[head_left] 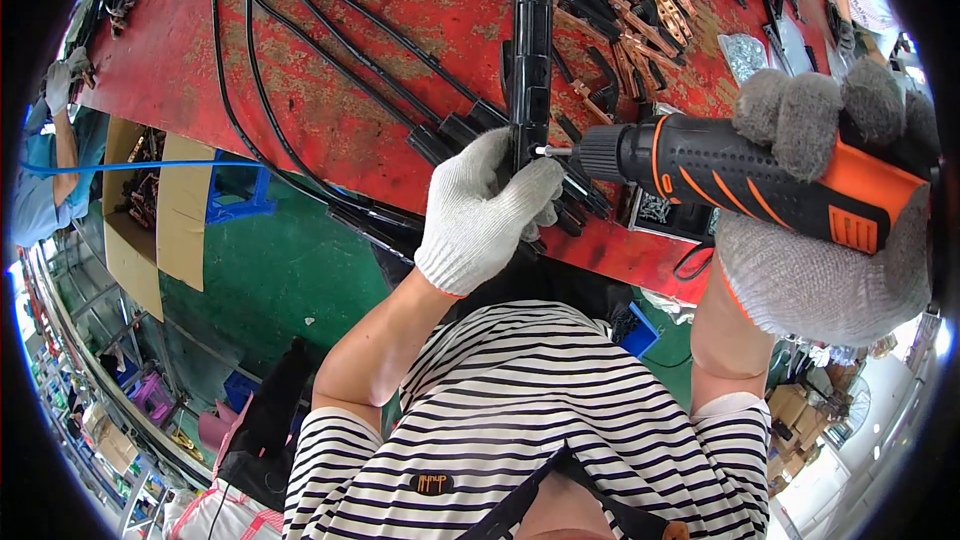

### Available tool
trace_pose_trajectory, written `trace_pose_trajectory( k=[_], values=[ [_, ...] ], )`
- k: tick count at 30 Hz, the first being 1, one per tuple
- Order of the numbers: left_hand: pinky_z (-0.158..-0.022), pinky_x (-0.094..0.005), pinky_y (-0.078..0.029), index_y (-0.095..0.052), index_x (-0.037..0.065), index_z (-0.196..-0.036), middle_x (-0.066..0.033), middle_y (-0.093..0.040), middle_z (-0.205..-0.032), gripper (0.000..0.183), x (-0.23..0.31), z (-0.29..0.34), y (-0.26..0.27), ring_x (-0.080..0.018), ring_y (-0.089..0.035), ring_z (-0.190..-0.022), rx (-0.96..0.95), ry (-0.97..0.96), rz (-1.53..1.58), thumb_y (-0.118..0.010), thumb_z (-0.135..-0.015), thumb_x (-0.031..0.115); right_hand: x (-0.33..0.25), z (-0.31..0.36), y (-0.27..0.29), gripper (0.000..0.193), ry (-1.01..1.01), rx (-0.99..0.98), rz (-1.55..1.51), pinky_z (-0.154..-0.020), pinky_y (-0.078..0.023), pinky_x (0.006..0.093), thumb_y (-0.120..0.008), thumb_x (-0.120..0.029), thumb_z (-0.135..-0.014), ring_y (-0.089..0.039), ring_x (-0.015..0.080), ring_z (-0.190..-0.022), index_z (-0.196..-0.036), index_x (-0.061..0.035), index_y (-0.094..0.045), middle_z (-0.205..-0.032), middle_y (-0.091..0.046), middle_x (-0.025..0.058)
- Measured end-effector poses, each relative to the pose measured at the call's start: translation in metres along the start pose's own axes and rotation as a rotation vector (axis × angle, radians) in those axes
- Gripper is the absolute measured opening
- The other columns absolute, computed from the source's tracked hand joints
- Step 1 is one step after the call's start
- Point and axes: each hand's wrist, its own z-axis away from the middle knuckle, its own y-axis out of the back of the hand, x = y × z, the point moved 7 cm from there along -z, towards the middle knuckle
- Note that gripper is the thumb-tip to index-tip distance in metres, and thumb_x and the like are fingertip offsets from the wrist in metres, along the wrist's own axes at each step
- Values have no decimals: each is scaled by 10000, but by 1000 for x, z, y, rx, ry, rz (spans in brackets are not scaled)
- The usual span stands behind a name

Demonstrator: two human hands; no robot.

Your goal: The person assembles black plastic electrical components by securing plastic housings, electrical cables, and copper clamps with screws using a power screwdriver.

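Orange-and-black power driver (pixel 735 168) sits in gloved right hand (pixel 825 275), grip wrapped round its handle, bit (pixel 560 151) at near end of long black bar (pixel 532 50) over red surface (pixel 350 105); gloved left hand (pixel 475 215) has grip nearly closed on that end; black cables (pixel 335 56) lie left, copper-coloured clamps (pixel 668 12) right

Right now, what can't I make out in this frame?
Head view:
Black bar: far end cut off by the top edge, near end hidden by the left hand.
Drill: grip and any trigger mostly covered by the right hand.
Driver bit: tip too small to tell what it meets.
Person in blue: partly cut off by the rim.
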Motion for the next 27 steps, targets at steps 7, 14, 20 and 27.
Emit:
trace_pose_trajectory(
  k=[7, 14, 20, 27],
  values=[
    [-531, -234, -516, -660, -27, -1050, -46, -698, -821, 221, 1, 1, -2, -85, -652, -639, -2, -6, 16, -724, -955, 162, -10, 4, -29, 411, -115, -65, -260, -759, -483, 469, -674, -434, -922, -588, 240, -739, -1157, -113, -572, -955, -578, 73],
    [-525, -235, -511, -663, -24, -1058, -41, -693, -814, 218, 1, 2, 2, -82, -647, -637, -15, -11, 37, -722, -959, 161, -7, 9, -38, 414, -243, -140, -531, -754, -489, 464, -668, -459, -929, -590, 235, -732, -1156, -128, -565, -946, -573, 63],
    [-509, -238, -497, -660, -30, -1060, -37, -679, -791, 220, 3, 2, -2, -76, -629, -614, 31, -19, 1, -715, -958, 157, -9, 14, -37, 418, -350, -184, -751, -749, -495, 459, -663, -481, -935, -591, 231, -726, -1155, -141, -559, -940, -569, 54],
    [-491, -252, -481, -651, -44, -1057, -30, -637, -744, 212, -1, 2, -2, -86, -600, -563, 64, -21, 7, -699, -959, 137, -27, 22, -54, 431, -282, -391, -515, -727, -536, 474, -634, -526, -976, -610, 232, -736, -1135, -145, -509, -896, -552, 52]
  ],
)
